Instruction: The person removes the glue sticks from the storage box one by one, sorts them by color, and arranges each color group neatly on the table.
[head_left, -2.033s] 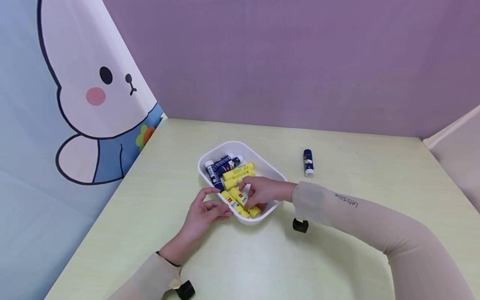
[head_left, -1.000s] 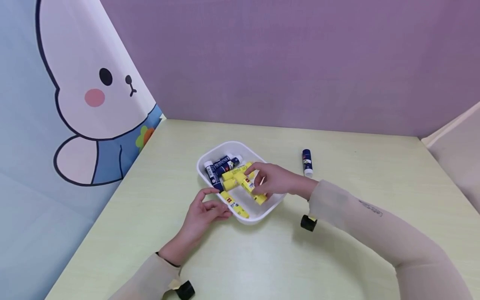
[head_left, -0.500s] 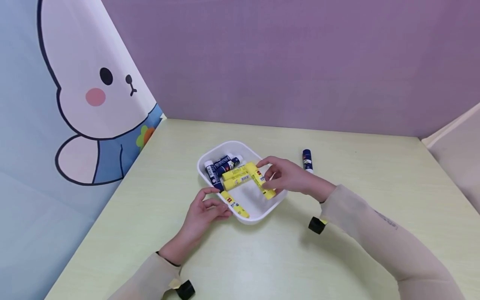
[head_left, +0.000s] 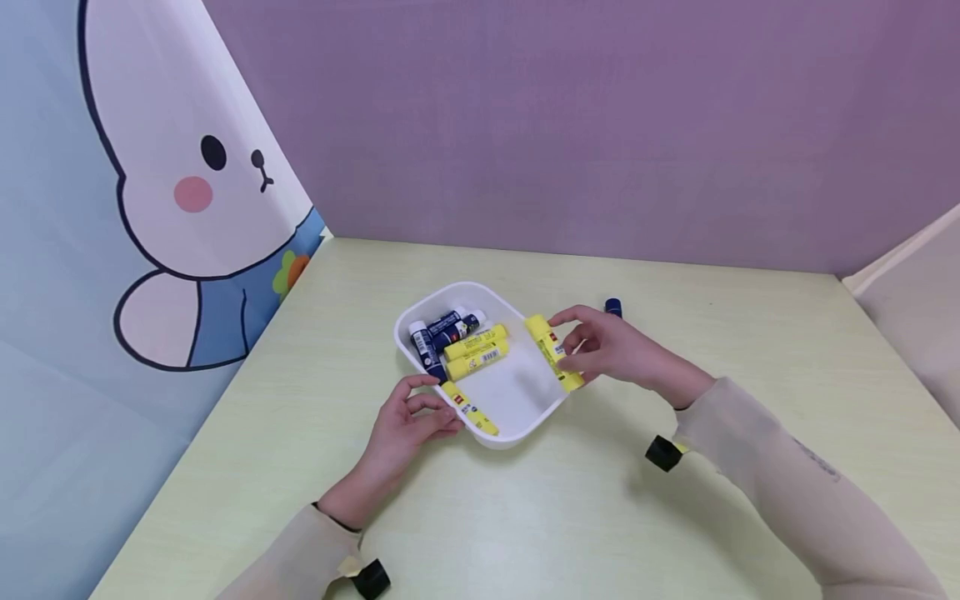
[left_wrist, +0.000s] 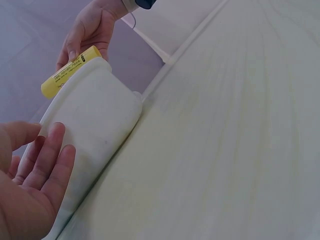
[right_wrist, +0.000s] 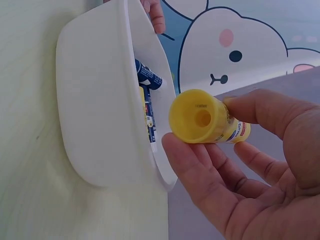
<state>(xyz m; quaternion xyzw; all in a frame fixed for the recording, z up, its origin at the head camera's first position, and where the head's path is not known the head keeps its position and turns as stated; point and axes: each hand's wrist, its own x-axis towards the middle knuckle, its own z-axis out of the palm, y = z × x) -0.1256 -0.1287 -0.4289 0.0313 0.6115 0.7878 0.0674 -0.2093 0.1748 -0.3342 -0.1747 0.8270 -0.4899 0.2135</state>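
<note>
My right hand (head_left: 611, 346) pinches a yellow glue stick (head_left: 553, 352) between thumb and fingers, above the right rim of a white plastic basket (head_left: 517, 412). In the right wrist view the end of this glue stick (right_wrist: 192, 117) faces the camera, with a hollow showing. My left hand (head_left: 401, 433) rests with relaxed fingers against the basket's near-left rim; in the left wrist view its fingers (left_wrist: 50, 165) lie along the outer wall. Inside the basket are several dark blue glue sticks (head_left: 427, 350) with white ends, two yellow ones (head_left: 477, 360) side by side, and another yellow one (head_left: 470, 408) along the near-left wall.
A dark blue glue stick (head_left: 613, 307) lies on the pale table (head_left: 487, 525) behind my right hand, mostly hidden by it. A purple backdrop (head_left: 570, 133) stands at the far edge, and a rabbit-print cloth (head_left: 172, 208) hangs at the left.
My right hand has lifted a yellow glue stick from the basket floor and carried it rightward to the right rim. It now covers more of the blue glue stick behind. My left hand stays put.
</note>
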